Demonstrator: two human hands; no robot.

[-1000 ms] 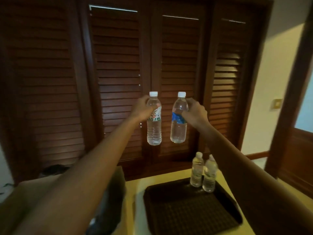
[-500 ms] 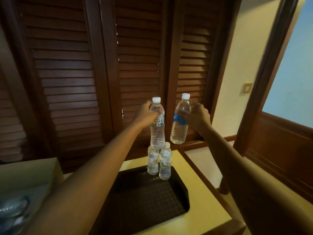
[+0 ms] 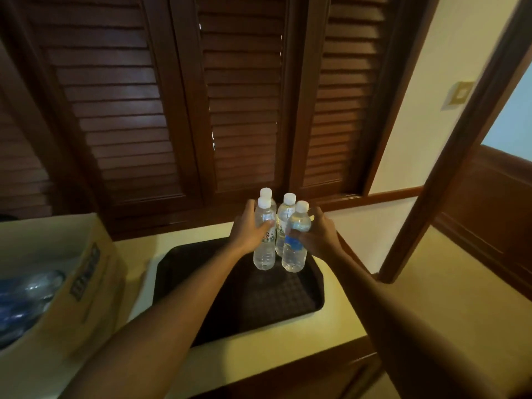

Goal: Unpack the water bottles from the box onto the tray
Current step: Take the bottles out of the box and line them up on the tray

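Clear plastic water bottles (image 3: 264, 249) (image 3: 294, 251) are gripped by left hand (image 3: 250, 232) and right hand (image 3: 319, 235), nearly set on the dark textured tray (image 3: 253, 300). Back pair (image 3: 283, 223) could get knocked over if bumped, tbh.

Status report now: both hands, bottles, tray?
Left hand grips green-label bottle. Right hand grips blue-label bottle. Both at tray, beside two standing bottles.

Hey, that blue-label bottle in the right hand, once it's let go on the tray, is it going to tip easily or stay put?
The blue-label bottle looks full of water, so probably bottom-heavy enough to stand. It is tall and narrow, though, so a nudge from the right hand on release might topple it. The tray looks textured, which likely limits sliding.
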